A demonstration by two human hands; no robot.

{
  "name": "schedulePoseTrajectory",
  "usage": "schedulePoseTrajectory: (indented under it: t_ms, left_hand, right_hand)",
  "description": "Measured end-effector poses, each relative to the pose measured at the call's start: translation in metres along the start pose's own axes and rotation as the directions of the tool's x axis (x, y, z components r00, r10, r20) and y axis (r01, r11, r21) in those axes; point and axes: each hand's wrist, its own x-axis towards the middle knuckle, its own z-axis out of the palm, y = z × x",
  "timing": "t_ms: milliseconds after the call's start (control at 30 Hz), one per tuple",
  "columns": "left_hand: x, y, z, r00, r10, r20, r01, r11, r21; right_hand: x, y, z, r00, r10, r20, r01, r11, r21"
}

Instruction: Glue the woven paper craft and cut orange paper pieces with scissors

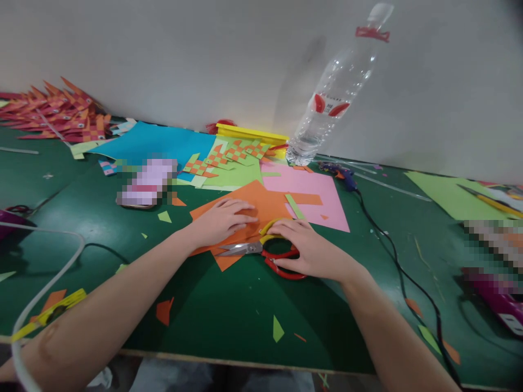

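My left hand (224, 220) lies flat on an orange paper sheet (261, 198), fingers stretched out. My right hand (302, 247) grips a pair of scissors (281, 264) with one yellow and one red handle. The slightly parted blades point left, over a smaller orange paper piece (224, 260) near the sheet's front edge. Beyond my hands lie a pink sheet (327, 190), an orange strip (308, 198) and a narrow green strip (295, 207). Several woven orange-and-green paper fish (216, 158) rest on a green sheet (208, 181).
A tilted plastic bottle (322, 109) stands against the wall. A glue gun (339, 173) trails a black cable on the right. Left are a phone (147, 182), a blue sheet (163, 141), a heap of woven paper fish (61, 114) and a yellow cutter (53, 313). Paper scraps dot the green table (229, 321).
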Motion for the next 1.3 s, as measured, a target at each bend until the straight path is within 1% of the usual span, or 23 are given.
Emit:
schedulePoseTrajectory:
  t_ms: [100,200,300,367,500,600,667,900,1067,1300]
  left_hand:
    - [0.000,0.005,-0.007,0.997,0.059,-0.057,-0.057,0.998,0.035]
    - [-0.002,0.007,-0.015,0.989,0.127,-0.074,-0.124,0.991,0.040]
    - [-0.004,0.005,-0.020,0.991,0.122,-0.057,-0.122,0.993,0.012]
    - [-0.005,0.003,-0.021,0.993,0.112,-0.035,-0.112,0.994,-0.005]
    - [-0.002,0.002,-0.014,0.995,0.099,-0.004,-0.099,0.995,0.017]
    - [0.001,0.004,-0.006,0.999,0.041,0.008,-0.041,0.996,0.076]
    - [0.003,0.005,-0.002,1.000,-0.001,0.008,0.000,0.997,0.082]
    - [0.004,-0.004,0.006,0.999,0.001,-0.041,-0.002,0.999,-0.041]
    - [0.004,-0.008,0.008,0.998,0.038,-0.051,-0.040,0.999,-0.028]
    - [0.004,-0.006,0.008,0.998,0.013,-0.062,-0.013,1.000,-0.008]
  right_hand:
    - [0.000,0.001,0.000,1.000,0.001,-0.006,-0.001,1.000,0.009]
    - [0.000,0.003,0.000,1.000,0.004,-0.024,-0.003,0.999,0.036]
    - [-0.001,0.005,-0.001,1.000,0.003,-0.025,-0.001,0.998,0.056]
    - [-0.002,0.007,-0.003,0.999,0.025,-0.028,-0.024,0.998,0.056]
    - [-0.006,0.011,-0.008,0.995,0.092,-0.030,-0.091,0.995,0.039]
    - [-0.008,0.015,-0.011,0.991,0.131,-0.042,-0.130,0.991,0.032]
    - [-0.008,0.016,-0.011,0.989,0.141,-0.047,-0.139,0.990,0.032]
    - [-0.003,0.015,-0.003,0.994,0.099,-0.047,-0.096,0.994,0.045]
    - [-0.001,0.015,0.000,0.995,0.077,-0.057,-0.076,0.997,0.008]
    - [0.000,0.013,0.001,0.994,0.057,-0.088,-0.062,0.997,-0.054]
